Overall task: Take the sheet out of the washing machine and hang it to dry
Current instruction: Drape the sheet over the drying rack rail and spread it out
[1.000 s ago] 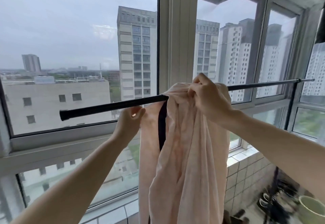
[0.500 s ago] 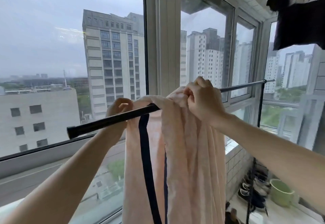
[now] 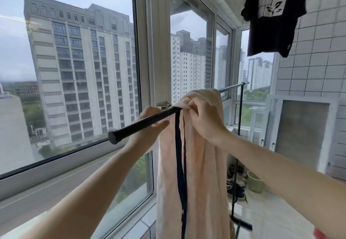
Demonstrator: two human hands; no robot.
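A pale pink sheet (image 3: pixel 204 173) with a dark navy edge band hangs bunched over a black drying rod (image 3: pixel 142 124) that runs from the lower left toward the far right. My right hand (image 3: pixel 205 118) is closed on a gathered fold of the sheet at the top of the rod. My left hand (image 3: pixel 149 124) reaches behind the rod just left of the sheet, its fingers at the cloth's left edge; I cannot tell whether they pinch it. The washing machine is out of view.
Large windows (image 3: pixel 84 70) run along the left with a sill below. A black T-shirt (image 3: pixel 273 15) hangs at the upper right by a white tiled wall (image 3: pixel 318 60). The rack's upright (image 3: pixel 239 126), shoes and a green bucket (image 3: pixel 255 181) stand on the floor at right.
My view has swung right and the rod now points more toward me. Both hands stay at the top of the sheet, and the cloth has been drawn a little further along the rod.
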